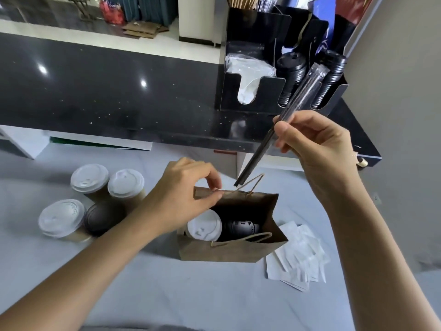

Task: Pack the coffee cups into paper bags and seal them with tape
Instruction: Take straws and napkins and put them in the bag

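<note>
Nearest to us, a pile of white napkins (298, 255) lies on the grey table (167, 295), just right of the brown paper bag (229, 249). The bag stands open with two cups inside, one with a white lid (204, 225) and one with a black lid (241, 228) beside it. Our left hand (181, 189) pinches the bag's far rim between thumb and forefinger, the other fingers curled. Left of the bag four more cups (95, 199) stand close together, three white-lidded, one black-lidded. Our right hand (310, 142) pinches wrapped black straws (274, 132), tilted, their lower tips just above the bag's far handle. Beyond, a black organizer (253, 91) sits on the dark counter (95, 87).
</note>
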Demonstrator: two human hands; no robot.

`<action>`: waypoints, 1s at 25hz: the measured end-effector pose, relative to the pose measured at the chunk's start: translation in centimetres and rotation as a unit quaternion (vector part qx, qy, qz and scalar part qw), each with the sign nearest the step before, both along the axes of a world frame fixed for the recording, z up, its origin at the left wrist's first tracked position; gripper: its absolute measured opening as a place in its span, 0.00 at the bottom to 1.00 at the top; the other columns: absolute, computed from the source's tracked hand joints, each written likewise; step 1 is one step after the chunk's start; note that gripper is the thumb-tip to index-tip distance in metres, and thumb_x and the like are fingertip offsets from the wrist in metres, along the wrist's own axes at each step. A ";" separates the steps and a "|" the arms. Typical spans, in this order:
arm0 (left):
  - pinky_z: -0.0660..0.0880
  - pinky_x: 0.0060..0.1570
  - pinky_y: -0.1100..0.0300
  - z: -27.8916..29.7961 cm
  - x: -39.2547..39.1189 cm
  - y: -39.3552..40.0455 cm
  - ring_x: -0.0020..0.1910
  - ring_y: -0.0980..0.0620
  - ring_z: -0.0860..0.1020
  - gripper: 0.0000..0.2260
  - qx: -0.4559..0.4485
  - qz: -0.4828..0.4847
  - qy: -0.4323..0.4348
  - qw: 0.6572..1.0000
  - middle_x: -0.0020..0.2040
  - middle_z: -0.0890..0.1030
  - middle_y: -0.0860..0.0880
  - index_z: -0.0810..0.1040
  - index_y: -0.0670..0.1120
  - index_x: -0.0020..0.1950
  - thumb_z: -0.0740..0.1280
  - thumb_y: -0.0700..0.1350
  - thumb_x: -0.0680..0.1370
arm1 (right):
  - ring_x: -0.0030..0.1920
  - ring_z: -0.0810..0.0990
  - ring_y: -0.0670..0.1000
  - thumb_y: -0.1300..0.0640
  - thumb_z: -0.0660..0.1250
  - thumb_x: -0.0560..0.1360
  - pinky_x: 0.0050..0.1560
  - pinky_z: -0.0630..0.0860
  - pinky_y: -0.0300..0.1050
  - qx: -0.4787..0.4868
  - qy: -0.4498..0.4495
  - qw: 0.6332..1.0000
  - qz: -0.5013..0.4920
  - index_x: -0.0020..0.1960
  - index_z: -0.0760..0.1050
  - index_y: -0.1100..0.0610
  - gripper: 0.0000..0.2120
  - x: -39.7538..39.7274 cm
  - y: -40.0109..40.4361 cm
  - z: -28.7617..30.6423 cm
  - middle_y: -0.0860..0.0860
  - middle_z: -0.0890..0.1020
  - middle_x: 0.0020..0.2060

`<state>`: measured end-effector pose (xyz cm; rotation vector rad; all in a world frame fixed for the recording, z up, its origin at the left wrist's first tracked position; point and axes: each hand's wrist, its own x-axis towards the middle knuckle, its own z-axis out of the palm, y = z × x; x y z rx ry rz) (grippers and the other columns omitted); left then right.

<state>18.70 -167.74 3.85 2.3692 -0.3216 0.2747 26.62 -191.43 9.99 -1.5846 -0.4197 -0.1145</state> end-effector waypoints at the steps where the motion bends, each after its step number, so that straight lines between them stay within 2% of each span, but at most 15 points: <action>1: 0.66 0.58 0.60 -0.5 -0.3 0.2 0.54 0.60 0.73 0.06 0.005 0.000 0.004 1.000 0.45 0.81 0.61 0.79 0.55 0.46 0.75 0.48 0.75 | 0.37 0.80 0.50 0.62 0.73 0.77 0.44 0.78 0.44 0.015 -0.002 1.000 -0.007 0.49 0.81 0.62 0.04 -0.1 -0.2 -0.1 0.54 0.83 0.36; 6: 0.62 0.63 0.65 -1.8 -0.7 1.0 0.58 0.62 0.70 0.08 0.004 0.018 0.014 1.000 0.48 0.80 0.62 0.78 0.57 0.46 0.76 0.50 0.73 | 0.36 0.78 0.53 0.57 0.76 0.75 0.43 0.75 0.47 0.099 -0.021 0.995 -0.004 0.45 0.81 0.54 0.04 -0.2 -0.6 0.8 0.53 0.81 0.36; 11: 0.57 0.71 0.56 -3.0 -0.6 1.4 0.66 0.57 0.68 0.12 0.086 0.021 0.031 0.996 0.53 0.77 0.64 0.76 0.60 0.51 0.74 0.59 0.71 | 0.36 0.78 0.51 0.56 0.75 0.74 0.45 0.75 0.48 0.123 -0.043 0.990 0.063 0.45 0.83 0.50 0.02 -1.5 -0.6 0.8 0.50 0.82 0.35; 13: 0.51 0.75 0.55 -3.3 -0.7 1.4 0.71 0.57 0.66 0.14 0.117 0.021 0.044 0.992 0.53 0.76 0.65 0.76 0.60 0.52 0.73 0.62 0.71 | 0.37 0.80 0.51 0.59 0.74 0.75 0.46 0.77 0.47 0.086 -0.044 0.992 0.082 0.47 0.83 0.53 0.02 -2.0 -0.6 0.1 0.51 0.84 0.36; 15: 0.45 0.78 0.53 -3.6 -0.9 1.4 0.76 0.58 0.63 0.15 0.152 0.029 0.069 0.986 0.54 0.77 0.65 0.76 0.61 0.53 0.73 0.63 0.72 | 0.38 0.83 0.53 0.63 0.73 0.75 0.47 0.80 0.47 0.020 -0.047 0.995 0.090 0.48 0.81 0.60 0.02 -2.4 -0.5 -1.0 0.53 0.85 0.38; 18: 0.42 0.78 0.48 -3.9 -1.1 1.5 0.79 0.56 0.59 0.19 0.201 0.037 0.103 0.973 0.62 0.79 0.63 0.76 0.61 0.57 0.72 0.67 0.71 | 0.42 0.86 0.55 0.66 0.74 0.73 0.50 0.83 0.47 -0.081 -0.045 0.991 0.091 0.48 0.83 0.62 0.04 -3.0 0.2 -2.6 0.54 0.88 0.42; 21: 0.40 0.78 0.48 -4.1 -1.1 1.5 0.80 0.54 0.56 0.28 0.229 0.034 0.132 0.964 0.69 0.75 0.63 0.75 0.61 0.63 0.69 0.71 0.67 | 0.44 0.87 0.52 0.67 0.76 0.73 0.51 0.83 0.45 -0.178 -0.045 0.979 0.088 0.48 0.86 0.60 0.05 -3.4 1.0 -4.3 0.51 0.88 0.42; 24: 0.41 0.78 0.47 -4.3 -1.0 1.6 0.80 0.51 0.55 0.41 0.254 0.027 0.149 0.955 0.74 0.69 0.63 0.70 0.62 0.71 0.59 0.77 0.60 | 0.46 0.86 0.48 0.64 0.75 0.75 0.51 0.82 0.45 -0.261 -0.041 0.960 0.093 0.47 0.86 0.54 0.06 -3.4 1.7 -5.7 0.47 0.87 0.42; 25: 0.42 0.79 0.47 -4.4 -1.0 1.6 0.80 0.50 0.54 0.44 0.255 0.024 0.149 0.955 0.75 0.67 0.62 0.67 0.62 0.72 0.58 0.77 0.59 | 0.46 0.86 0.46 0.63 0.75 0.75 0.51 0.81 0.44 -0.293 -0.045 0.951 0.092 0.47 0.86 0.52 0.06 -3.3 1.8 -6.1 0.45 0.87 0.41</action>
